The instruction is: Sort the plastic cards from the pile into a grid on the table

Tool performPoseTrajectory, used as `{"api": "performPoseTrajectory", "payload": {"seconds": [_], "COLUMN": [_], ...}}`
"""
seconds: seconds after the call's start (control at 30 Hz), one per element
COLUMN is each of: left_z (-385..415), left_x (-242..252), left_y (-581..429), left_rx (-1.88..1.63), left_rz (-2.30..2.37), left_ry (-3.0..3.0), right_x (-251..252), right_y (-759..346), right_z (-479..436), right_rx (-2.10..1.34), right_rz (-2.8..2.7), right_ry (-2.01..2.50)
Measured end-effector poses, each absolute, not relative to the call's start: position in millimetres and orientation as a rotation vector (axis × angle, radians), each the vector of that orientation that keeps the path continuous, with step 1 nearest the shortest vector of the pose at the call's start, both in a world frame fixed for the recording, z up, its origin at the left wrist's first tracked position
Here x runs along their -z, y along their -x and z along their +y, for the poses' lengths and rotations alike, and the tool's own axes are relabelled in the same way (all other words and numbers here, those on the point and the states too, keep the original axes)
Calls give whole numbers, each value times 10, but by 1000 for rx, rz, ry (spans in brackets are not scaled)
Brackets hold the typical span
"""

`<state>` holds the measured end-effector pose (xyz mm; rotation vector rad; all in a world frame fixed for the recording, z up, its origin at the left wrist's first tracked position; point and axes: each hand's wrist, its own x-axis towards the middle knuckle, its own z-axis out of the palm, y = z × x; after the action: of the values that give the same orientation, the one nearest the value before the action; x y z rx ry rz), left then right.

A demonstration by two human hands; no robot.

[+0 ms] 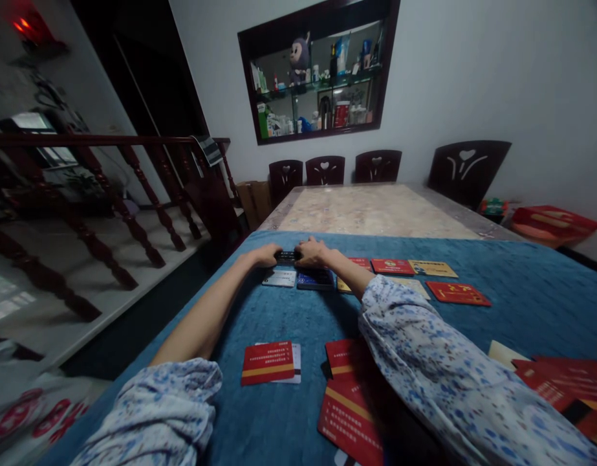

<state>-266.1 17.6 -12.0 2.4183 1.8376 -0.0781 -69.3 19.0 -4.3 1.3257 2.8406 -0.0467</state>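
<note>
My left hand (pixel 265 255) and my right hand (pixel 312 252) reach to the far part of the blue cloth. Between them lies a black card stack (pixel 288 257), gripped at its two ends, though fingers cover part of it. Just nearer sit a whitish card (pixel 279 278) and a dark blue card stack (pixel 315 280). My right forearm partly hides a row with a red card (pixel 392 266), a yellow card (pixel 433 268) and another red card (pixel 458 293). Closer in, a red card (pixel 268 362) overlaps a white one, beside more red cards (pixel 349 414).
Loose red cards (pixel 564 382) lie spread at the right. The blue cloth (pixel 531 278) covers the near part of the marble-look table (pixel 366 207). Dark chairs (pixel 325 171) stand behind it. A wooden railing (pixel 108 140) runs along the left, with a plastic bag (pixel 31 408) below.
</note>
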Motion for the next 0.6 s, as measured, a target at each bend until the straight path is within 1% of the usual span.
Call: {"api": "performPoseTrajectory", "payload": {"seconds": [0.23,0.43,0.6], "left_z": [208,182,43], "left_x": [172,217,201], "left_y": [2698,2722,2730], "left_rx": [89,50,-90], "left_rz": [1801,1910,1964], "left_ry": [-2420,-2425,-2421], "right_x": [61,68,0], "right_y": [672,630,560], "right_z": [206,199,84], "right_rx": [45,-31,-119], "right_rz": [2848,2881,2969], "right_ry": [-1303,-1288,-1255]}}
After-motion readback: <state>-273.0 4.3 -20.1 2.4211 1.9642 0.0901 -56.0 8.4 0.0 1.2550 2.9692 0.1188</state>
